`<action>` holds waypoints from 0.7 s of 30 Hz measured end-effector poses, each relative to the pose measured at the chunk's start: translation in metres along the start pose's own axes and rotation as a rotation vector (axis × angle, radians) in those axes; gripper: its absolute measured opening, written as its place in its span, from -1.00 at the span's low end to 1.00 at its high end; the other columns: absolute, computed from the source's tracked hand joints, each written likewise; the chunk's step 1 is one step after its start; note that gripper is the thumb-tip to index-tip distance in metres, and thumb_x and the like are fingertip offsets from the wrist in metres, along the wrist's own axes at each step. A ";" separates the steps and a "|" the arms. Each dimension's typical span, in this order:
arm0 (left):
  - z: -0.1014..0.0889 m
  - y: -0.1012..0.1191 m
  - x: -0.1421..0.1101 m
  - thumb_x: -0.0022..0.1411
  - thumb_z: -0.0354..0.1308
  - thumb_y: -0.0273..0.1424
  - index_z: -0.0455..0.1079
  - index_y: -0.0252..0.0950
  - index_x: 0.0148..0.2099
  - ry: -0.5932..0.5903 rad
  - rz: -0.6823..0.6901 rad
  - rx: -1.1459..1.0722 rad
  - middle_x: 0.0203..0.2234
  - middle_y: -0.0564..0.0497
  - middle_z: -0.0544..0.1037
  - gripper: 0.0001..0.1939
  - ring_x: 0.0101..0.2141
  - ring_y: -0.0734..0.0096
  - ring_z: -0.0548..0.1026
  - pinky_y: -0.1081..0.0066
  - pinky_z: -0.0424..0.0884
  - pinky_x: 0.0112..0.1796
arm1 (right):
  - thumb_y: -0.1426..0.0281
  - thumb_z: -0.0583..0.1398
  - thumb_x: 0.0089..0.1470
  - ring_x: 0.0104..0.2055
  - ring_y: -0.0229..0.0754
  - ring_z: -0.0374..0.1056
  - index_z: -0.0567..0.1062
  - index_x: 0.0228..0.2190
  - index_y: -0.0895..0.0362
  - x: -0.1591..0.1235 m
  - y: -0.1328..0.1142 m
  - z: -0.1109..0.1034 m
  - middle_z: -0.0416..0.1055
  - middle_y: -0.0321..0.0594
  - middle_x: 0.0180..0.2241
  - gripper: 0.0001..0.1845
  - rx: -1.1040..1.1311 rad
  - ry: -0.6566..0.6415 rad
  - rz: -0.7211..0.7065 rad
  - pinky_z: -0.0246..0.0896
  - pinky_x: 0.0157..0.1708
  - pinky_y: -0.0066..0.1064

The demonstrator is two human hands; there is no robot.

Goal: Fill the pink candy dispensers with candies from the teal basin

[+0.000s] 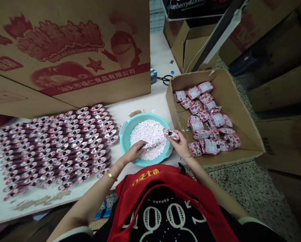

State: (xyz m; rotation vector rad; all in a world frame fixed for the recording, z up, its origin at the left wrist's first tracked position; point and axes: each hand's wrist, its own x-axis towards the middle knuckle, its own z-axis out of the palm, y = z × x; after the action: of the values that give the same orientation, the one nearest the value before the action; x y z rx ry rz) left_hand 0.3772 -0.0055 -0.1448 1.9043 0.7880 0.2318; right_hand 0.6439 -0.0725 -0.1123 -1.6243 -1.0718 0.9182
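A turquoise basin [123, 141] full of small white and pale pink candies [147, 129] stands at the front of the table. My left hand [135, 150] reaches over its near left rim, fingers closed at a small heap of the candies. Whether a scoop lies under that heap I cannot make out. Over the basin's right rim, my right hand [180, 143] grips a red and pink printed packet [171, 134] with a dark round spot on its upturned end. Left of the basin, many similar packets [65, 146] stand in tight rows.
An open cardboard carton [241, 111] at the right holds several flat-lying filled packets [211, 119]. Large printed boxes [72, 84] stand behind the rows. Black scissors [166, 79] and a blue cap [172, 72] lie at the back. A slanted metal post [216, 37] rises beyond the carton.
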 end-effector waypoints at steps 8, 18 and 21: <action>-0.066 0.079 0.005 0.31 -0.06 -0.48 0.31 -0.30 -0.01 -0.078 0.040 0.420 -0.18 -0.12 0.46 -0.76 -0.14 0.29 0.43 0.29 0.40 -0.12 | 0.51 0.14 0.06 0.09 -0.01 0.29 0.37 0.02 0.05 0.001 0.007 0.027 0.40 -0.08 -0.01 -0.55 -0.283 -0.236 -0.362 0.24 0.10 -0.08; -0.058 0.158 0.024 0.28 -0.13 -0.61 0.38 -0.36 -0.10 -0.194 -0.116 1.007 -0.28 -0.17 0.47 -0.71 -0.23 0.16 0.44 0.26 0.40 -0.30 | 0.54 0.12 0.03 0.12 -0.04 0.27 0.34 0.05 0.05 0.001 0.014 0.041 0.39 -0.09 0.02 -0.48 -0.298 -0.271 -0.416 0.21 0.14 -0.07; -0.072 0.125 0.020 0.27 -0.13 -0.60 0.37 -0.33 -0.07 -0.097 -0.089 0.979 -0.25 -0.16 0.44 -0.70 -0.22 0.16 0.41 0.24 0.39 -0.27 | 0.50 0.12 0.06 0.13 -0.03 0.28 0.36 0.04 0.05 0.004 0.015 0.035 0.40 -0.09 0.03 -0.53 -0.285 -0.227 -0.393 0.06 0.21 -0.01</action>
State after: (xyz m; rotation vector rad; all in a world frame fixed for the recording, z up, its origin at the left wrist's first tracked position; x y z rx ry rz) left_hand 0.4098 0.0270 -0.0066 2.7424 1.0169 -0.3777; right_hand 0.6170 -0.0610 -0.1365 -1.4759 -1.6733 0.7185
